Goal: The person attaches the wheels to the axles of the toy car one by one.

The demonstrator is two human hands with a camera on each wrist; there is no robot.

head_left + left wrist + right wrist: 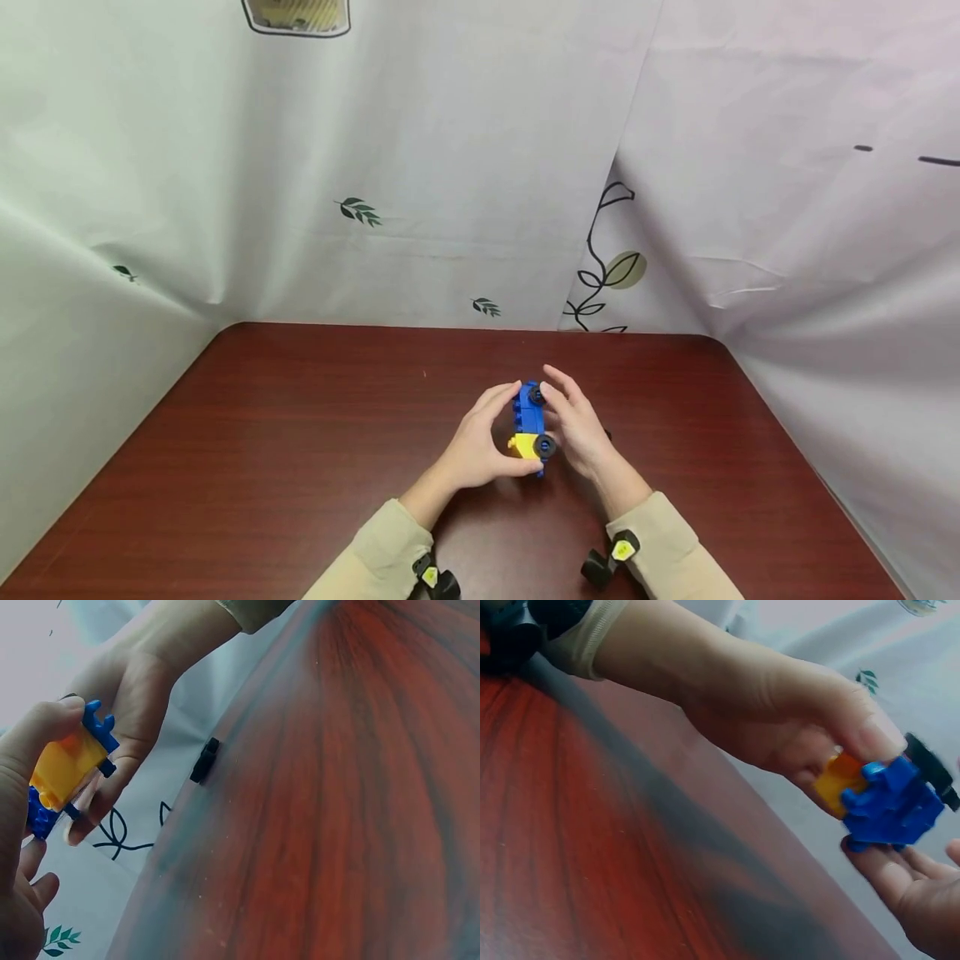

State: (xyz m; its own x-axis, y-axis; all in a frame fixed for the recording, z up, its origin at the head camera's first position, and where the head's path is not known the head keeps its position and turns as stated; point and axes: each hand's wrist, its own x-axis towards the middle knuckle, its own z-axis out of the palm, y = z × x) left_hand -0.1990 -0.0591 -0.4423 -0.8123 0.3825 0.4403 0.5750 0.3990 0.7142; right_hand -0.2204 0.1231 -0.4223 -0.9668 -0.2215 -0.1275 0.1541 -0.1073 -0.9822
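A small toy car (529,417) of blue and yellow building bricks with black wheels is up between both hands, above the table. My left hand (474,446) grips it lengthwise, thumb at the yellow end and fingertips at the far blue end. In the left wrist view the thumb presses beside the yellow brick (69,769). My right hand (581,425) is at the car's right side, its fingers fairly straight, with fingertips at the far wheel (537,394). The right wrist view shows the blue bricks (892,802) just above its fingertips (866,859).
A small black piece (204,760) lies on the brown wooden table (300,433), mostly behind my right hand in the head view. White cloth (450,167) with leaf prints rises along the table's back and sides. Black devices (611,558) are strapped at both wrists.
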